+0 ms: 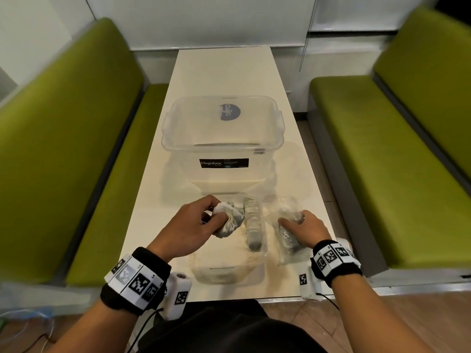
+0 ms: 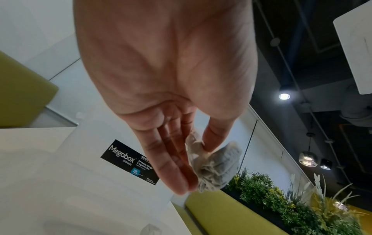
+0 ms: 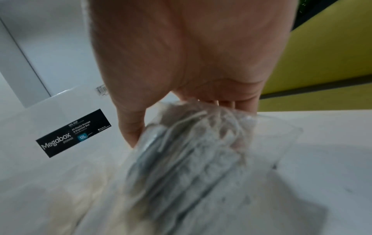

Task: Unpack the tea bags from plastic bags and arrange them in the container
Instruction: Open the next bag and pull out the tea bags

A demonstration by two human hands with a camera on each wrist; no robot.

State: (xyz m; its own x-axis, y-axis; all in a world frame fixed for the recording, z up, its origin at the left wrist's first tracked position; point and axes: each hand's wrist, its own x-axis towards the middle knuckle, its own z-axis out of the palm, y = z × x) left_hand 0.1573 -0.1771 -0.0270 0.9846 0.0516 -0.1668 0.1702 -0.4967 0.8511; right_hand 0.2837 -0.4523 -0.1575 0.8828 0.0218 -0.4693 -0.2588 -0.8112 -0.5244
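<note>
A: Why does the left hand (image 1: 190,221) pinch the bundle of tea bags (image 1: 229,220) at center frame?

B: Probably to place it in the small container (image 1: 229,266), lower center. The right hand (image 1: 303,229) curls around the plastic bag (image 1: 289,240), steadying it.

A: Obstacles?

B: The Megabox (image 1: 223,138) stands just above.

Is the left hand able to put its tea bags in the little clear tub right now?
Probably yes. The left hand grips a bunch of tea bags right beside the small clear container, whose top is open. Only one row of tea bags stands inside, leaving room.
</note>
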